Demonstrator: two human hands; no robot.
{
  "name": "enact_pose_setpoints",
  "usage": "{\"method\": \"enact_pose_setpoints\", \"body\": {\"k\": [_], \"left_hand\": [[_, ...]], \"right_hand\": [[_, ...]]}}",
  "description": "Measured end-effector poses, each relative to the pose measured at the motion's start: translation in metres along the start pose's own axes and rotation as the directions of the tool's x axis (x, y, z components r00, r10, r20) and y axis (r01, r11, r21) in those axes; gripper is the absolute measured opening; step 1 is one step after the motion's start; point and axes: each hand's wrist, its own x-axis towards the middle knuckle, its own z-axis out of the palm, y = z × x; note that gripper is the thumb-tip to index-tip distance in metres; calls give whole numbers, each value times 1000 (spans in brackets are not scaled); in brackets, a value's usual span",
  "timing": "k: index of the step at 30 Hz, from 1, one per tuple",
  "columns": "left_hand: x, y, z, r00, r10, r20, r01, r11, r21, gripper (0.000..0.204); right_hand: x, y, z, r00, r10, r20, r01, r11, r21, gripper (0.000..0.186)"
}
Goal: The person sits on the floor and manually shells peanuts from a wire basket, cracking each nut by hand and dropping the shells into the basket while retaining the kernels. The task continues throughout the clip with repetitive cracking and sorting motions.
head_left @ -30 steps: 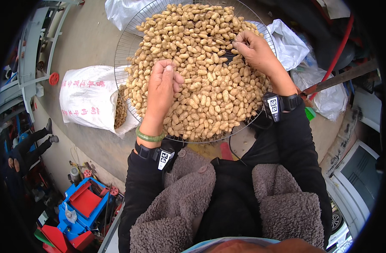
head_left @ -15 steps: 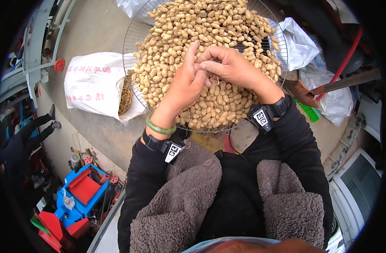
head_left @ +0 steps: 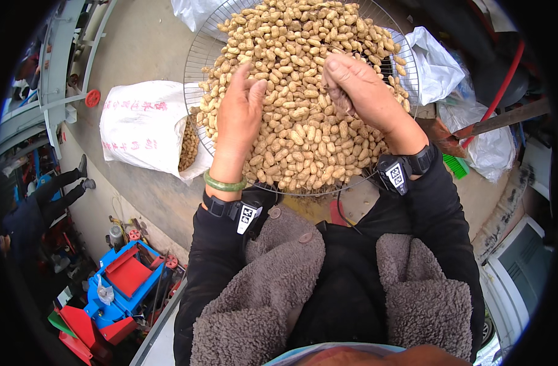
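A heap of unshelled peanuts (head_left: 297, 122) fills a round wire basket (head_left: 194, 67) in front of me. My left hand (head_left: 237, 116) is over the left side of the heap, its thumb and forefinger apart and nothing visible between them. To the right, my right hand (head_left: 361, 91) hovers over the peanuts with its fingers curled in and the thumb pressed toward them. Whatever those fingers may hold is hidden. The two hands are well apart.
Left of the basket lies a white woven sack (head_left: 141, 125) with peanuts at its mouth. White plastic bags (head_left: 434, 64) and a green brush-like piece (head_left: 456, 166) are at the right. A blue and red machine (head_left: 123, 277) stands lower left, near a person's legs (head_left: 68, 180).
My hands, which were together over the middle of the heap, have separated. The left moved left and its fingers spread; the right moved right and stays curled.
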Motion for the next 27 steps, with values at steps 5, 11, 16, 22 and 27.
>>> {"method": "enact_pose_setpoints", "body": {"k": [5,11,16,22,27], "left_hand": [[-6,4,10,980,161,116,-186,949,253,17],[-15,16,22,900,213,379,-320,915,246,16],[-9,14,24,894,425,141,-416,905,-86,16],[-3,4,8,970,243,-27,-243,970,6,25],[-13,0,-15,996,82,45,-81,997,-9,31]], "right_hand": [[3,32,8,996,-42,74,85,581,-809,22],[0,46,19,971,-210,114,202,468,-861,18],[10,36,20,992,11,-126,-54,938,-342,16],[1,11,11,988,-114,100,14,725,689,26],[-18,16,12,981,28,191,-155,703,694,27]]}}
